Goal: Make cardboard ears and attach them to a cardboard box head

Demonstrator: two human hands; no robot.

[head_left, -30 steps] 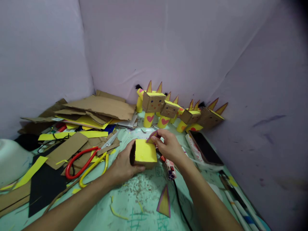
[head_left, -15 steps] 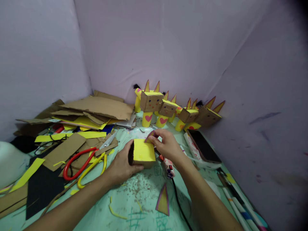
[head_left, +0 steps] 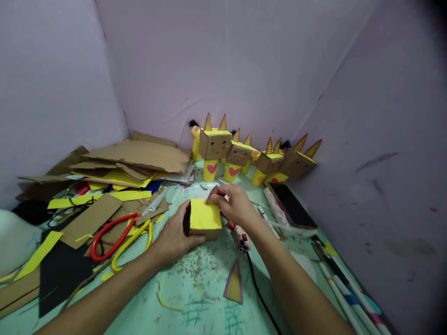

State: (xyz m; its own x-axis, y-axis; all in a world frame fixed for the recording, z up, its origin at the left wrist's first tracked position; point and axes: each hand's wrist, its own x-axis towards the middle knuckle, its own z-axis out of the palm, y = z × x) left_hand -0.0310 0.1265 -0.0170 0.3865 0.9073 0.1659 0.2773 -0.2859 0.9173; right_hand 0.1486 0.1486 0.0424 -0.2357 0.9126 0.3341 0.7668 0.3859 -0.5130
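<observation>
A small cardboard box (head_left: 205, 216) with a yellow top sits on the pale green table, gripped along its left side by my left hand (head_left: 176, 231). Between the thumb and fingers of my right hand (head_left: 233, 203) is a cardboard triangle (head_left: 211, 193) with a purple border, upright at the far right corner of the box top. Whether its lower edge touches the box is hard to see. A second cardboard triangle (head_left: 234, 284) lies flat nearer to me. Beside my right wrist rests a glue gun (head_left: 241, 236), partly hidden, with a black cord.
Several box-headed cardboard figures (head_left: 215, 145) with pointed horns stand along the back wall. Red and yellow scissors (head_left: 115, 237) lie among scraps at left, before stacked cardboard (head_left: 139, 155). A phone (head_left: 291, 204) and several markers (head_left: 352, 298) are at right.
The whole view has shifted slightly, so everything sits a little farther left. Both hands keep their hold, with the triangle still at the box's far right corner.
</observation>
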